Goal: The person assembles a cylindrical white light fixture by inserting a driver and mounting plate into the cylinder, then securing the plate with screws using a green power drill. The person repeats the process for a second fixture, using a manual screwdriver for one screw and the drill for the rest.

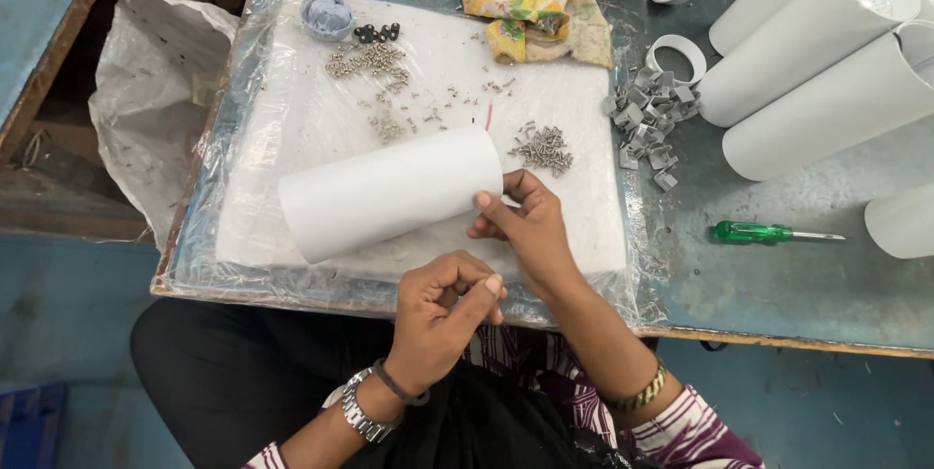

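A white cylinder housing (389, 192) lies on its side on a white foam pad (311, 119) wrapped in clear plastic. My right hand (525, 226) touches the cylinder's right end, thumb on its rim and fingers curled. My left hand (443, 318) hovers just below the cylinder, fingertips pinched together; whether something tiny sits between them I cannot tell. A pile of small screws (543, 148) lies right above my right hand. More screws (375, 60) and black washers (377, 33) are scattered at the pad's far side.
Grey metal clips (650, 119) are heaped to the right, with a white ring (676, 55) behind them. A green-handled screwdriver (769, 233) lies on the blue table. Several white cylinders (827, 70) are stacked far right. A yellow cloth (535, 12) and small blue bowl (327, 14) sit behind.
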